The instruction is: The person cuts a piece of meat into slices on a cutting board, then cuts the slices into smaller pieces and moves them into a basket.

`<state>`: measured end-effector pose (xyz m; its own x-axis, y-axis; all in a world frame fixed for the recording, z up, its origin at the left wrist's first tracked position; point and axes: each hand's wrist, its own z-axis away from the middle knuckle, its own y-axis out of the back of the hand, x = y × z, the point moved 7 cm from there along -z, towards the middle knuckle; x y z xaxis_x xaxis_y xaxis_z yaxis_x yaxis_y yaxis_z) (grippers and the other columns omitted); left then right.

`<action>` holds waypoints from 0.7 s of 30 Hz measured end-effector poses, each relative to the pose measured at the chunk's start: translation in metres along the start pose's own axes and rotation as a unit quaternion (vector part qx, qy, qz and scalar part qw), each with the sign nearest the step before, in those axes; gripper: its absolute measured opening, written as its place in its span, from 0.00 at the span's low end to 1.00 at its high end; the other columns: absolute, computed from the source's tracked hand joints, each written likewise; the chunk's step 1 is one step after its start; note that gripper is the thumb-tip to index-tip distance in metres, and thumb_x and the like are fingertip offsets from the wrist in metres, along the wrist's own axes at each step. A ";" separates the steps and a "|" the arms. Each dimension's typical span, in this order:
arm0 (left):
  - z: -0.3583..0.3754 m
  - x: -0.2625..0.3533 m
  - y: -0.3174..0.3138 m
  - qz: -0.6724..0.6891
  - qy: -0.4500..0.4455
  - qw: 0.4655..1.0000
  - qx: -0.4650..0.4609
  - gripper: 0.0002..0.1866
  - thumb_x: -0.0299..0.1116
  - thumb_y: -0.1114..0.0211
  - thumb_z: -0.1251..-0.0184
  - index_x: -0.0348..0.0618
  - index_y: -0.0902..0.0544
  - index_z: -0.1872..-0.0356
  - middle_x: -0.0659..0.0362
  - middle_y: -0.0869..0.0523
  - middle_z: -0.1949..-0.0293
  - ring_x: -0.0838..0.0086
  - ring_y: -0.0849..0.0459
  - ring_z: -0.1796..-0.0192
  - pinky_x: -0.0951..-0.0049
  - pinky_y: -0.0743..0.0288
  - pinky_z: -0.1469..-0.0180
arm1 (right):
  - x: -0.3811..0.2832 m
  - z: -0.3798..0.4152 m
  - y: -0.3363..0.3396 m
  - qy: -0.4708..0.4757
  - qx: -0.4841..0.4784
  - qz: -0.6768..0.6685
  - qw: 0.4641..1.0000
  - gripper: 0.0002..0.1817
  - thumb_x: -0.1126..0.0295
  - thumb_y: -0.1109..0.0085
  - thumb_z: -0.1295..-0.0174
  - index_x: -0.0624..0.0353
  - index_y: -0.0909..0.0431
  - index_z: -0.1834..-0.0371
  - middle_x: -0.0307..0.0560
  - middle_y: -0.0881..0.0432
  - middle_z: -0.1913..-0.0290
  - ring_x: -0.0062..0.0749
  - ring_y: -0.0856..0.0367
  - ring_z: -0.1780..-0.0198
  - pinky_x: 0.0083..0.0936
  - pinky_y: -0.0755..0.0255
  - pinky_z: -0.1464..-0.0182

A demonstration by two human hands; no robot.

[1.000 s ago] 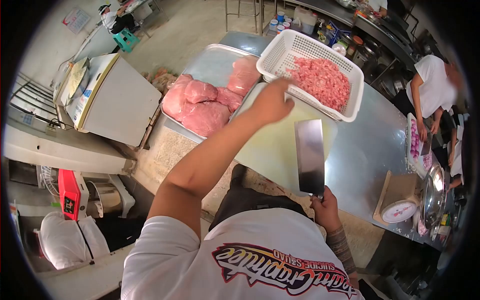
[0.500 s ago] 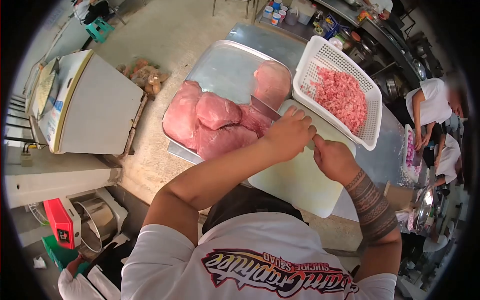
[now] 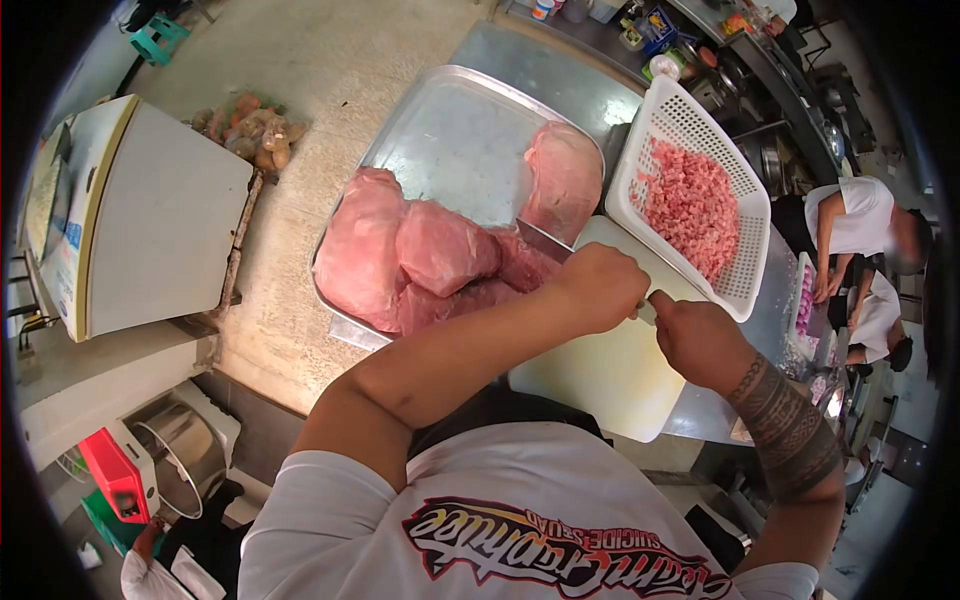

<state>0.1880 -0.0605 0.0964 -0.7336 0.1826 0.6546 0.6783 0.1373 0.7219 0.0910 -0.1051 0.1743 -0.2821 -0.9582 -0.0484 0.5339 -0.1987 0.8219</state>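
Note:
Closed in a fist, my left hand (image 3: pixel 602 287) is wrapped round a knife (image 3: pixel 543 241), whose blade points toward the meat tray. My right hand (image 3: pixel 700 338) is closed just to the right of it, on a small piece whose end shows between the hands; what it is I cannot make out. Both hands are above a pale cutting board (image 3: pixel 600 385). Large pieces of raw meat (image 3: pixel 446 247) lie in a metal tray (image 3: pixel 450 130), with another piece (image 3: pixel 563 180) at its right side. Diced meat (image 3: pixel 690 205) fills part of a white perforated basket (image 3: pixel 757 240).
A metal table (image 3: pixel 520 62) bears the tray, board and basket. At the right, co-workers in white shirts (image 3: pixel 868 215) work near chopped purple food (image 3: pixel 804 300). A white chest (image 3: pixel 170 215) and a red-topped machine (image 3: pixel 112 475) stand at the left. Bags (image 3: pixel 262 135) lie on the floor.
The view has shifted, so the tray and chest sit differently in it. Both hands and the knife appear slightly lower and farther right, still close together.

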 end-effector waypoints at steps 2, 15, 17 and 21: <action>0.003 -0.004 -0.003 0.011 0.002 1.000 0.017 0.16 0.47 0.23 0.37 0.45 0.10 0.63 0.54 0.10 0.64 0.53 0.09 0.56 0.50 0.18 0.52 | -0.001 -0.004 -0.001 0.003 -0.015 0.009 1.000 0.14 0.71 0.42 0.30 0.61 0.28 0.43 0.53 0.16 0.72 0.54 0.13 0.68 0.52 0.21 0.64; 0.006 -0.028 0.009 0.031 0.021 0.999 0.013 0.19 0.54 0.24 0.36 0.47 0.09 0.66 0.55 0.09 0.63 0.54 0.09 0.55 0.51 0.17 0.53 | -0.013 -0.023 0.021 0.031 -0.012 0.001 0.999 0.13 0.76 0.44 0.32 0.61 0.28 0.45 0.54 0.16 0.71 0.56 0.13 0.67 0.51 0.21 0.65; 0.006 -0.033 0.018 0.043 0.035 0.998 0.018 0.20 0.55 0.23 0.38 0.47 0.09 0.67 0.56 0.09 0.64 0.54 0.09 0.56 0.51 0.18 0.54 | -0.016 -0.031 0.030 0.030 -0.018 -0.001 0.999 0.14 0.76 0.43 0.33 0.62 0.29 0.45 0.55 0.15 0.71 0.57 0.12 0.66 0.52 0.21 0.65; 0.016 -0.033 0.026 0.055 0.027 0.996 0.072 0.19 0.53 0.21 0.41 0.47 0.10 0.68 0.59 0.10 0.68 0.56 0.09 0.58 0.51 0.18 0.55 | -0.027 -0.031 0.033 0.063 -0.003 -0.026 0.998 0.16 0.77 0.42 0.34 0.62 0.28 0.44 0.57 0.14 0.67 0.59 0.12 0.63 0.52 0.20 0.62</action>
<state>0.2304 -0.0475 0.0902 -0.6536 0.1529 0.7413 0.7505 0.2577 0.6086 0.1410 -0.0922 0.1853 -0.2078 -0.9646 -0.1624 0.5261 -0.2502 0.8128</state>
